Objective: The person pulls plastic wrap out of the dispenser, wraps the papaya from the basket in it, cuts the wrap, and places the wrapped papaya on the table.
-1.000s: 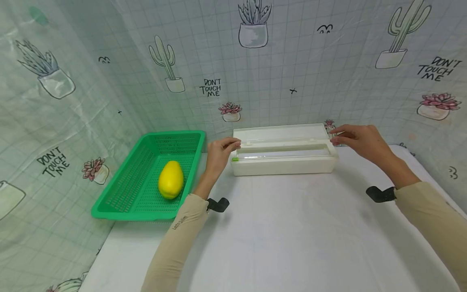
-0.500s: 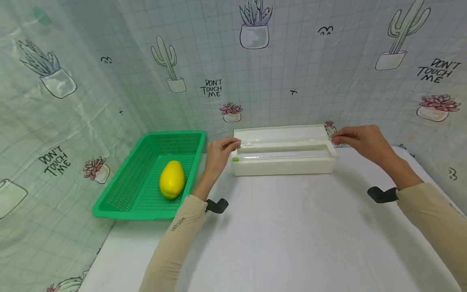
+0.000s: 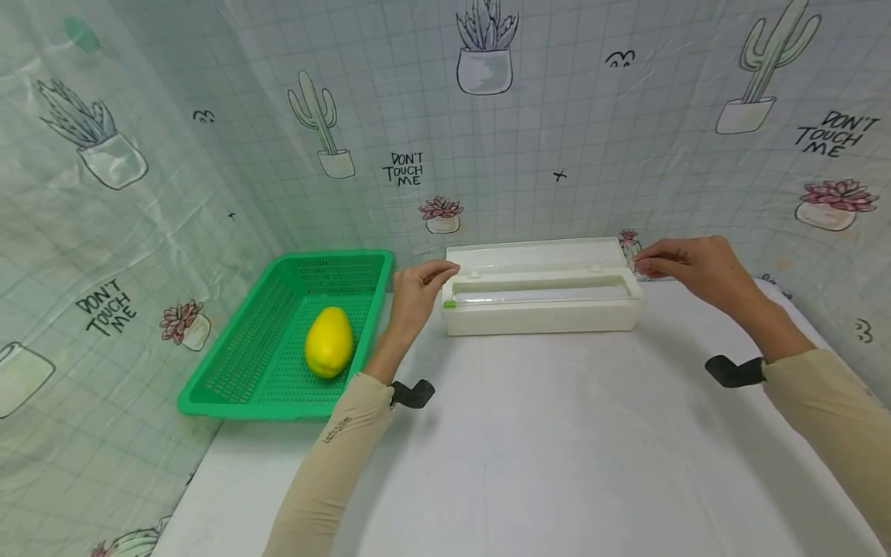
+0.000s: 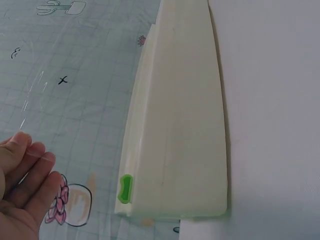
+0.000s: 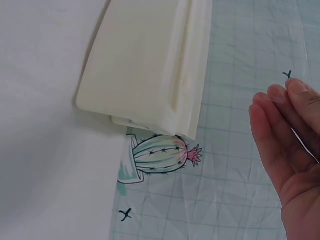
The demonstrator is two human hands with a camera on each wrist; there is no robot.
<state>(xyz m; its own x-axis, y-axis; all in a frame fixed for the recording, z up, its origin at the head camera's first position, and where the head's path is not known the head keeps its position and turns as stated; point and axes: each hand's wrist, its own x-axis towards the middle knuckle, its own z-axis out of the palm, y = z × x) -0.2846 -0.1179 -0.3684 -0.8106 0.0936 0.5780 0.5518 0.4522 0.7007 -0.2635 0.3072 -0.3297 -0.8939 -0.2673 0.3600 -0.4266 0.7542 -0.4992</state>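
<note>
A white cling film dispenser box (image 3: 543,319) stands at the back of the table, its lid (image 3: 536,252) tipped back and a roll (image 3: 550,294) lying inside. By the box's left end, my left hand (image 3: 412,298) pinches the edge of a sheet of clear cling film (image 4: 31,95); the film's sheen shows in the left wrist view. My right hand (image 3: 703,271), beyond the right end, holds thumb and fingertips together at the film's other side, where the film is barely visible. A green slider (image 3: 449,304) sits on the box's front left rim.
Left of the box stands a green plastic basket (image 3: 271,410) with a yellow oval fruit (image 3: 329,342) in it. A cactus-printed sheet (image 3: 557,124) hangs behind and to the side of the white table (image 3: 557,449).
My right hand has shifted slightly to the right. The left hand, the box and the basket stay almost where they were.
</note>
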